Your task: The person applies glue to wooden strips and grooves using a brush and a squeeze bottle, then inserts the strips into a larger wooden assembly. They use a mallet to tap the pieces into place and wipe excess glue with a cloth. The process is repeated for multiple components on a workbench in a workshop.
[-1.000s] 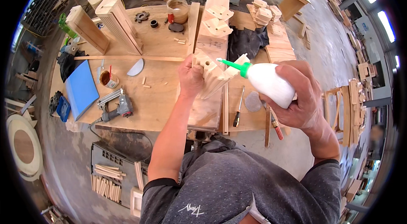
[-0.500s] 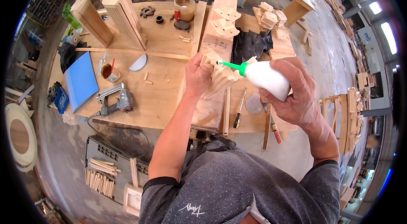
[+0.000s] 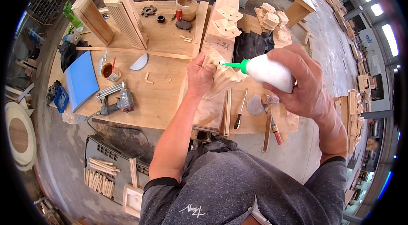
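My right hand [image 3: 301,78] is wrapped round a white glue bottle [image 3: 268,73] with a green nozzle [image 3: 233,65]. The bottle is tilted nearly level, its tip pointing left at a hole in the end of a grooved wooden piece [image 3: 223,84]. White glue shows at the hole. My left hand [image 3: 199,75] grips the left side of that end, fingers closed on the wood. The piece rests over a long board [image 3: 221,40] on the workbench. On that board, farther off, lie small shaped wooden blocks [image 3: 226,28].
On the bench [image 3: 165,97] lie a nail gun [image 3: 121,101], a blue folder [image 3: 85,81], a glue cup [image 3: 110,72], a screwdriver [image 3: 241,110], a hammer [image 3: 268,123] and a chisel [image 3: 275,129]. Tall wooden posts [image 3: 123,16] stand at the back left. A black cloth [image 3: 253,47] lies right of the board.
My right hand and the glue bottle have shifted slightly right, and the bottle lies closer to level. More of the hammer head shows. The left hand has barely moved.
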The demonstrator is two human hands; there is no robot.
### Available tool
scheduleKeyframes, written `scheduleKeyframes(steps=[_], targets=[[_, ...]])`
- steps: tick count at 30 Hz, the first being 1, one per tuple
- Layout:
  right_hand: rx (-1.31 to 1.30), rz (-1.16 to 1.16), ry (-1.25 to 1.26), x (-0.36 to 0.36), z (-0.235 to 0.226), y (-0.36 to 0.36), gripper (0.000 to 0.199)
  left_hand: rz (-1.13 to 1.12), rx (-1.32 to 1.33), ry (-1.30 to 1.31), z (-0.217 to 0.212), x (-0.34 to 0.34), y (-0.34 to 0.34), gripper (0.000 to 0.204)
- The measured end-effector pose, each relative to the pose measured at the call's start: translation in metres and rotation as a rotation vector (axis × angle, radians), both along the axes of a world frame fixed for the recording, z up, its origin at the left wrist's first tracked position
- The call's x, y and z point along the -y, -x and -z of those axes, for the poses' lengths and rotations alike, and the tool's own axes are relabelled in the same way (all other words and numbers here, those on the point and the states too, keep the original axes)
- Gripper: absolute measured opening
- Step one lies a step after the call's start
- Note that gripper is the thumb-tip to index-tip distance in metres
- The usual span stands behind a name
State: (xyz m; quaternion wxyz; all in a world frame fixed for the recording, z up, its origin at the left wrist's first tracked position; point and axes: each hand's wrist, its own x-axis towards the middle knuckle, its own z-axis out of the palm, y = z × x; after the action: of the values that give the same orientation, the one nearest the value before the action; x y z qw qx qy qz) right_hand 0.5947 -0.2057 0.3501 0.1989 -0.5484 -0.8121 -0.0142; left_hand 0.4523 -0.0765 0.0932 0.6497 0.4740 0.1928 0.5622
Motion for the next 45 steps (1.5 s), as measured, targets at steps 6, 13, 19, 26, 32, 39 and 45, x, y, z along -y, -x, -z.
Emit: scheduleKeyframes(steps=[6, 13, 19, 26, 32, 39, 45], targets=[[-0.007, -0.034, 0.048, -0.024, -0.018, 0.003, 0.049, 0.012, -0.029, -0.008, 0.012, -0.004, 0.002, 0.074], [0.021, -0.045, 0.225, -0.066, -0.041, 0.002, 0.037, -0.016, 0.023, 0.006, -0.005, 0.003, 0.001, 0.073], [0.050, 0.021, 0.274, -0.071, -0.046, 0.011, 0.033, 0.007, 0.018, -0.011, 0.005, -0.001, 0.000, 0.075], [0.154, -0.107, 0.056, -0.052, -0.027, 0.001, 0.050, -0.046, -0.024, -0.085, 0.002, -0.002, 0.000, 0.077], [0.252, -0.122, -0.097, -0.009, -0.014, -0.002, 0.057, -0.078, -0.079, -0.114, -0.005, -0.001, 0.000, 0.079], [-0.609, 0.088, -0.261, 0.026, 0.051, -0.048, 0.057, -0.008, -0.010, -0.091, 0.022, -0.006, 0.012, 0.064], [-1.987, 0.195, 0.077, 0.089, 0.156, -0.140, 0.054, 0.044, -0.130, -0.074, 0.049, -0.019, 0.007, 0.045]])
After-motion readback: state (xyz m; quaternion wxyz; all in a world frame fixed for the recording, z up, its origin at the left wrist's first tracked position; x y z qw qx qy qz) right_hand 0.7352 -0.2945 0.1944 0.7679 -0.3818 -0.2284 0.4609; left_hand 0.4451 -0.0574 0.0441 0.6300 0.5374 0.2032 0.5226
